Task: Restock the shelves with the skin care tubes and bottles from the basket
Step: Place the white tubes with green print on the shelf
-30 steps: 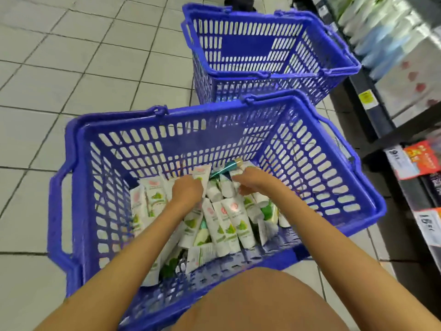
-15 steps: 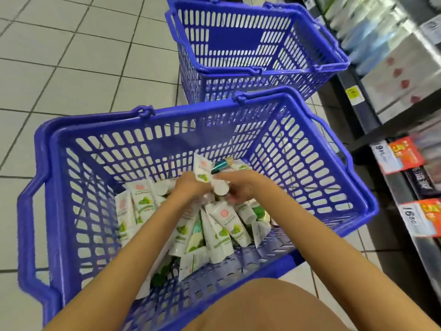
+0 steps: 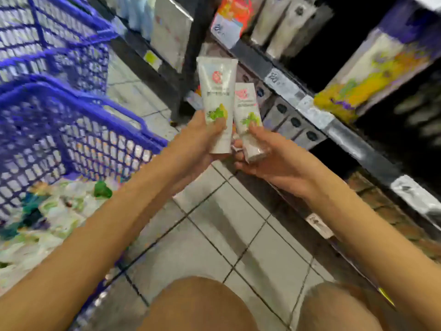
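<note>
Basket [image 3: 100, 144]: blue, slotted, on the floor at far left. I logged a heap of loose tubes [image 3: 55, 211] in its bottom, too blurred to count.
Second basket [image 3: 71, 27]: blue, behind the first, upper left. I could not see its contents.
Floor [image 3: 238, 235]: pale tiles between basket and shelf; two bare knees showed at the bottom edge.
Left hand [image 3: 202, 137]: raised at centre, fingers curled round the lower end of the big tube [image 3: 218, 91].
Big tube: white, red emblem, green print, upright, flat end up.
Small tube [image 3: 247, 108]: same markings, just right of the big one, leaning slightly. I could not tell whether the two touched.
Right hand [image 3: 276, 161]: thumb and fingers gripped the small tube's lower end.
Shelf [image 3: 353, 137]: dark, at right. Both tubes were held in the air in front of it. It carried grey boxes [image 3: 288, 125], a price label [image 3: 279, 80] on its edge, and a blurred yellow pack [image 3: 372, 75] above.
</note>
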`<control>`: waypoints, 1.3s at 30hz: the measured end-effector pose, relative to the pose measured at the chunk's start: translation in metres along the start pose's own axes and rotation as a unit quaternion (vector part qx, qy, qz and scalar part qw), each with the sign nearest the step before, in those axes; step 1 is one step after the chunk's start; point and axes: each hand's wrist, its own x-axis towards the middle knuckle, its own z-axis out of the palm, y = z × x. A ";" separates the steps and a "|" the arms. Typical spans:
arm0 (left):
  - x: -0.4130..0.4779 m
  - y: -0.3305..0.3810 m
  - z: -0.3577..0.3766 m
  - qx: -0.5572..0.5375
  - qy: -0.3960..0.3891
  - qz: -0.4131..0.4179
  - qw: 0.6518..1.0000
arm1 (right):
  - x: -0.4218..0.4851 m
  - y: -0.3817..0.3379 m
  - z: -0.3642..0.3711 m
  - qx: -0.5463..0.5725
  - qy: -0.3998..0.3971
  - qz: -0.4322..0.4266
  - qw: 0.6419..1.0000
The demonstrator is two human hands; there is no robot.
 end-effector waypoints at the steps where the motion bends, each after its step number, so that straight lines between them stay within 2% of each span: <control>1: 0.011 -0.011 0.026 0.012 -0.039 -0.012 0.999 | -0.019 -0.002 -0.024 0.038 0.048 -0.018 0.998; 4: 0.034 -0.049 0.088 0.039 -0.128 -0.031 0.991 | -0.073 0.005 -0.091 0.112 0.177 -0.091 0.973; 7: 0.043 -0.088 0.139 0.090 -0.181 -0.054 0.978 | -0.114 0.025 -0.140 0.143 0.256 -0.163 0.942; 11: 0.038 -0.138 0.199 0.149 -0.243 -0.045 0.958 | -0.153 0.056 -0.190 0.165 0.276 -0.237 0.917; 15: 0.037 -0.169 0.254 0.191 -0.286 -0.038 0.938 | -0.196 0.073 -0.236 0.149 0.312 -0.264 0.901; 18: 0.041 -0.189 0.295 0.246 -0.295 -0.021 0.923 | -0.231 0.083 -0.277 0.092 0.343 -0.258 0.899; 22: 0.043 -0.210 0.343 0.261 -0.295 -0.016 0.919 | -0.286 0.081 -0.332 0.086 0.379 -0.291 0.874; 24: 0.042 -0.218 0.368 0.253 -0.312 -0.016 0.915 | -0.318 0.077 -0.365 0.027 0.453 -0.282 0.845; 28: 0.043 -0.232 0.416 0.244 -0.314 0.002 0.918 | -0.369 0.071 -0.442 -0.149 0.650 -0.219 0.713; 30: 0.042 -0.240 0.434 0.249 -0.298 0.005 0.921 | -0.378 0.076 -0.476 -0.192 0.696 -0.156 0.674; 36: 0.041 -0.255 0.454 0.280 -0.295 0.002 0.914 | -0.371 0.079 -0.532 -0.240 0.722 -0.072 0.645; 39: 0.044 -0.255 0.455 0.290 -0.277 -0.005 0.916 | -0.370 0.076 -0.532 -0.226 0.715 -0.061 0.659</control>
